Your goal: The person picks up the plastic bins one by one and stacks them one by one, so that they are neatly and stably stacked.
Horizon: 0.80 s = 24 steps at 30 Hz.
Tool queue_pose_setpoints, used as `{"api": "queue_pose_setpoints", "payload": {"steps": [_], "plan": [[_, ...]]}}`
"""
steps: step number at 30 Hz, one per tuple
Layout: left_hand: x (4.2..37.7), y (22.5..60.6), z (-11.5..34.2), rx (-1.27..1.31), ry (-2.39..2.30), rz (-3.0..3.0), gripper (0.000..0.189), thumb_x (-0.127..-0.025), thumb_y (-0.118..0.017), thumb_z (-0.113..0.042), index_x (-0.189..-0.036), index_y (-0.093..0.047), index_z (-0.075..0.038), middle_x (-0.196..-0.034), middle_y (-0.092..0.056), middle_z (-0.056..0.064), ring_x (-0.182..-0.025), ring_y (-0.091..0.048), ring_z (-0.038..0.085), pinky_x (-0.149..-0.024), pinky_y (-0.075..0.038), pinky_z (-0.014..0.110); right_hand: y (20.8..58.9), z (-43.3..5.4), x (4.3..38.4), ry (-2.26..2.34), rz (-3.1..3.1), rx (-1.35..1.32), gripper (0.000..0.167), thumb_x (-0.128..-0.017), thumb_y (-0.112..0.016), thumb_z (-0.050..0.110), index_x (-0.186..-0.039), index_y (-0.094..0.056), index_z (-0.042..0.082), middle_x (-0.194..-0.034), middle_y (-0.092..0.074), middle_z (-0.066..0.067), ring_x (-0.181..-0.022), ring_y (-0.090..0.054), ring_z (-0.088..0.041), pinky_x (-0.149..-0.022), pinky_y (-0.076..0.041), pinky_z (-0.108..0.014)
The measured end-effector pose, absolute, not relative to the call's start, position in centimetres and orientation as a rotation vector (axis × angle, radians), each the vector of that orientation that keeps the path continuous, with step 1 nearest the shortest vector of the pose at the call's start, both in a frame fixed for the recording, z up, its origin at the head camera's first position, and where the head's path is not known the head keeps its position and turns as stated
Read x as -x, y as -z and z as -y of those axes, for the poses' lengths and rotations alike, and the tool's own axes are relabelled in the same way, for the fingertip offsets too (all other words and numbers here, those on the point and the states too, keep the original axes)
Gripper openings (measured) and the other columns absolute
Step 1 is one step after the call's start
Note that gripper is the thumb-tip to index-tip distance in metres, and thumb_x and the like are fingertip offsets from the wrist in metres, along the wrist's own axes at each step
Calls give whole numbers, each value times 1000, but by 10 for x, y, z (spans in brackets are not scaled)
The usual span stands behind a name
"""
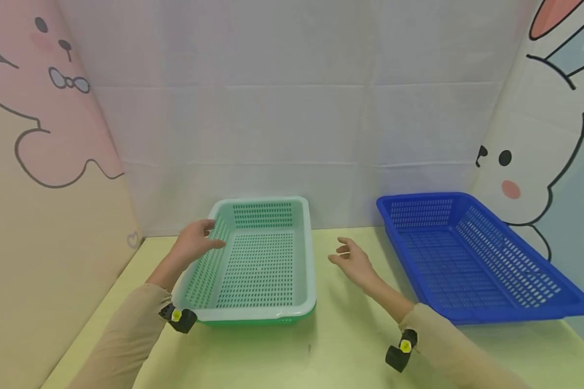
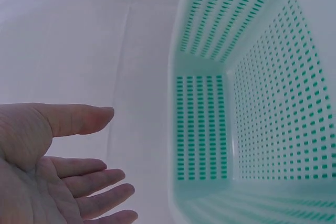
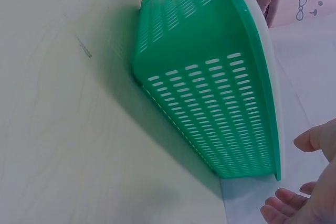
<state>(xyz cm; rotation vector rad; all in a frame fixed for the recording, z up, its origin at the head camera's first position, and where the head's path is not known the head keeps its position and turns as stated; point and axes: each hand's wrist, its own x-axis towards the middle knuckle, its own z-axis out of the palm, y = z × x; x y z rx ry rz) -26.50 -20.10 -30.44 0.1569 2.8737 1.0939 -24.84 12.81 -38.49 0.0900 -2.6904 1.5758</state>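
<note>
A pale, white-rimmed slotted plastic basket (image 1: 253, 313) sits nested inside a green basket (image 3: 210, 40), left of the middle of the table. My left hand (image 1: 194, 240) hovers by the pale basket's left rim, thumb and fingers spread apart and holding nothing. In the left wrist view a gap shows between that hand (image 2: 63, 177) and the rim. To the right of the nested baskets, my right hand (image 1: 356, 265) is held above the table with loosely bent fingers and nothing in them. The right wrist view shows this hand (image 3: 320, 192) apart from the green side.
A larger blue slotted basket (image 1: 516, 314) stands at the right, beyond my right forearm. The pale yellow-green table (image 1: 253, 359) meets a white cloth backdrop (image 1: 272, 124) at the back. Walls with cartoon drawings close off both sides.
</note>
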Motion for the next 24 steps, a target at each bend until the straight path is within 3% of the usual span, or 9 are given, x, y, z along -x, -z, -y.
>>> {"api": "queue_pose_setpoints", "payload": {"steps": [14,24], "plan": [[269,295,119,-336,-1267,-2831,64,-86,-62,-18,-139,-31,0,-142,-34,16,-129,-33,31,-102,-33,44,327,-182,247,-1298,2826,-282,65,-90,-53,24,-141,-21,-2,-131,-38,-28,-119,-36,-43,-93,-36,-55],[261,300,67,-447,-1373,-2746,59,-86,-62,-20,-137,-37,-5,-138,-41,11,-126,-38,27,-98,-38,42,311,-243,257,-1024,2888,-400,66,-92,-52,24,-140,-19,-6,-132,-33,-33,-122,-31,-47,-93,-33,-59]]}}
